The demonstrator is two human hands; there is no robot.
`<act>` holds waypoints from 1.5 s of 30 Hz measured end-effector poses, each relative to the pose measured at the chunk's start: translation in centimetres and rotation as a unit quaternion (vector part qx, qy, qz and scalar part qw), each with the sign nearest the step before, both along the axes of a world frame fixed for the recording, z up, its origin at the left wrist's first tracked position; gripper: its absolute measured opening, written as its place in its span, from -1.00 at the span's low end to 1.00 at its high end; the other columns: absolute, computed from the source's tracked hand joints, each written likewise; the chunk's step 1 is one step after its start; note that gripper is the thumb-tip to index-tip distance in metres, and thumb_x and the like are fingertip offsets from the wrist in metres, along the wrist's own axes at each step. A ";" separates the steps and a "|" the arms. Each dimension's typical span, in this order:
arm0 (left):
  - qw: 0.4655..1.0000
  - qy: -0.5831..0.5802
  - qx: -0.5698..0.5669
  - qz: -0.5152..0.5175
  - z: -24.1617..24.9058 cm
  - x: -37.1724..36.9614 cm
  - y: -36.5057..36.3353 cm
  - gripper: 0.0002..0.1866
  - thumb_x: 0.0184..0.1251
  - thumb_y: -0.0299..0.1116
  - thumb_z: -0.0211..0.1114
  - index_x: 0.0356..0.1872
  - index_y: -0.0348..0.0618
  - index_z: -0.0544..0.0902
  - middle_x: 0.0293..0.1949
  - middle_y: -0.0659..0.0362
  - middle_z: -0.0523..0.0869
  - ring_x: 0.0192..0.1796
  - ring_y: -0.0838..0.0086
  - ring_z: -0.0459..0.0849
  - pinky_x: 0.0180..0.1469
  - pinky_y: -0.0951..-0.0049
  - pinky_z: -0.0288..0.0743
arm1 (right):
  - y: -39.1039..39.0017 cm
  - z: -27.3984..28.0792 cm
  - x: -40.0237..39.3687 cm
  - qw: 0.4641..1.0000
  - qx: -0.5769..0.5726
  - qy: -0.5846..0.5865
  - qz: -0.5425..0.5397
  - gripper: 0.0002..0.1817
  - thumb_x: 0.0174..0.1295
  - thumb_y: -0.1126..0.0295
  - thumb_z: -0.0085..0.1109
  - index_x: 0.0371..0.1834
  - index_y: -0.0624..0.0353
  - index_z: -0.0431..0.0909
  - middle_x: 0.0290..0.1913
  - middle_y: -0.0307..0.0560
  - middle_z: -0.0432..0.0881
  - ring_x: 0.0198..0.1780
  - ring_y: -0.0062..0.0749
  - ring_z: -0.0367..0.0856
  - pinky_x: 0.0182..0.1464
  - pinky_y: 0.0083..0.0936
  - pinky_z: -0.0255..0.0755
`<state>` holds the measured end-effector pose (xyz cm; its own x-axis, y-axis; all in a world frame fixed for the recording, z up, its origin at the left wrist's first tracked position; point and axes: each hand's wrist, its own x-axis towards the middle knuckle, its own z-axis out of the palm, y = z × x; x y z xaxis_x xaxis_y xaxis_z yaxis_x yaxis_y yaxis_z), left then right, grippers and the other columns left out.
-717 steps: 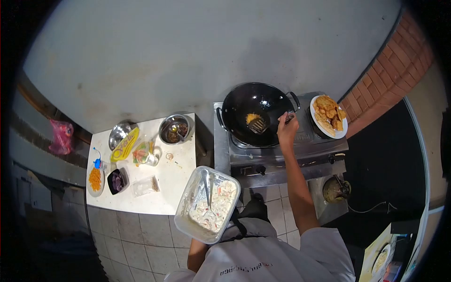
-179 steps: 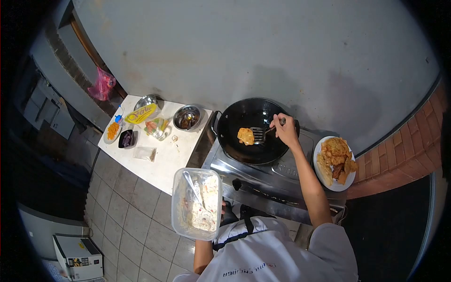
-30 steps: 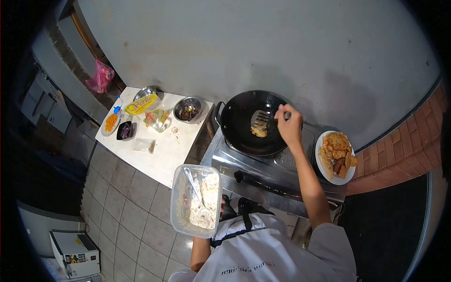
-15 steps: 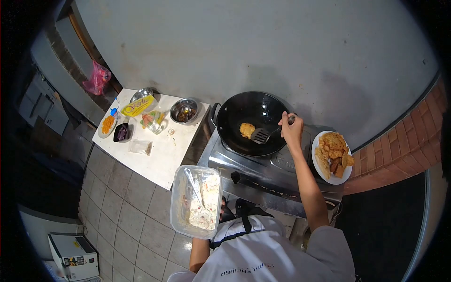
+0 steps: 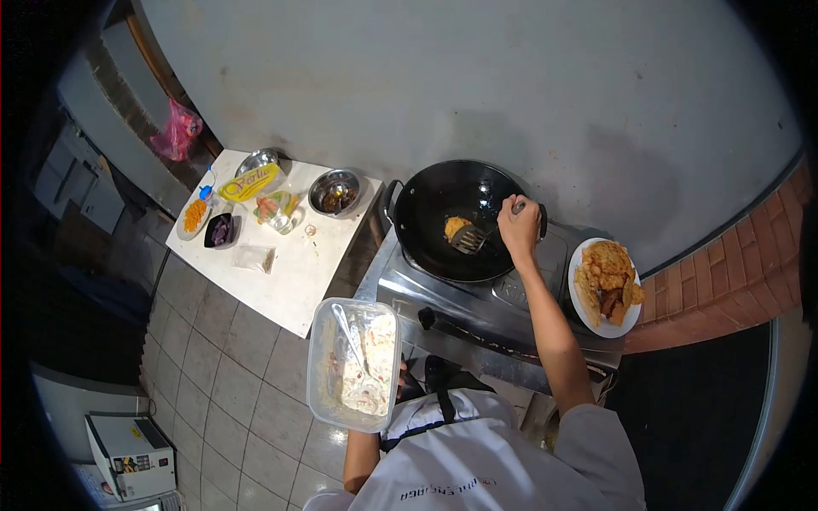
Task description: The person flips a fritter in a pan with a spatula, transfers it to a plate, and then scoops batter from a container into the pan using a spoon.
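Observation:
In my right hand (image 5: 518,228) is the handle of a slotted spatula (image 5: 469,240), fingers closed round it over the right side of a black wok (image 5: 426,255). The spatula's blade overlaps a small golden fritter (image 5: 455,226) inside the wok. My left hand (image 5: 402,379) supports a clear plastic container (image 5: 319,400) from beneath and the side; most of that hand is hidden. Pale batter with reddish bits (image 5: 366,396) coats the container's bottom, and a metal spoon (image 5: 349,332) lies in it.
The wok sits on a steel gas stove (image 5: 400,285). A white plate of fried pieces (image 5: 581,311) stands at its right. On the white table (image 5: 294,298) to the left are metal bowls (image 5: 324,211), a yellow packet (image 5: 250,182), a dark bowl (image 5: 223,243) and orange shreds (image 5: 194,215).
My right hand has moved slightly left and down, its grip turned. The spatula blade now covers more of the fritter, which sits a little farther right. The left hand still holds the container.

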<state>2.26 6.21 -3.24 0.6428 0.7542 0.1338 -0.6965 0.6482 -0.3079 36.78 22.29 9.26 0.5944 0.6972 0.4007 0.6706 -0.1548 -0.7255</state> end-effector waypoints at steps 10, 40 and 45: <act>1.000 0.023 -0.008 0.004 0.1 0.3 0.1 0.01 0.14 0.49 0.05 0.46 -0.03 0.18 0.16 -0.40 0.30 0.10 -0.29 0.43 -0.04 -0.15 0.55 | 3.9 2.3 -1.0 0.998 -0.056 -0.032 -0.004 -0.68 0.17 0.34 0.08 -0.58 0.42 0.48 -0.50 0.36 0.57 -0.27 0.32 0.59 -0.14 0.05 0.41; 0.999 0.025 0.000 -0.019 1.0 1.7 0.5 -0.03 0.10 0.46 0.13 0.43 0.03 0.27 0.23 -0.27 0.32 0.04 -0.25 0.42 -0.08 -0.15 0.54 | 1.3 2.8 -0.4 0.997 -0.024 -0.020 0.068 -0.68 0.26 0.33 0.08 -0.55 0.37 0.42 -0.56 0.28 0.49 -0.38 0.32 0.52 -0.34 -0.05 0.34; 0.999 -0.011 0.022 0.027 -1.0 2.2 0.4 0.01 0.11 0.46 0.11 0.47 0.01 0.16 0.22 -0.37 0.30 0.11 -0.35 0.40 -0.03 -0.27 0.50 | 0.9 2.3 0.9 0.998 0.012 0.018 0.056 -0.64 0.26 0.33 0.10 -0.60 0.38 0.38 -0.62 0.26 0.43 -0.46 0.27 0.50 -0.42 -0.09 0.27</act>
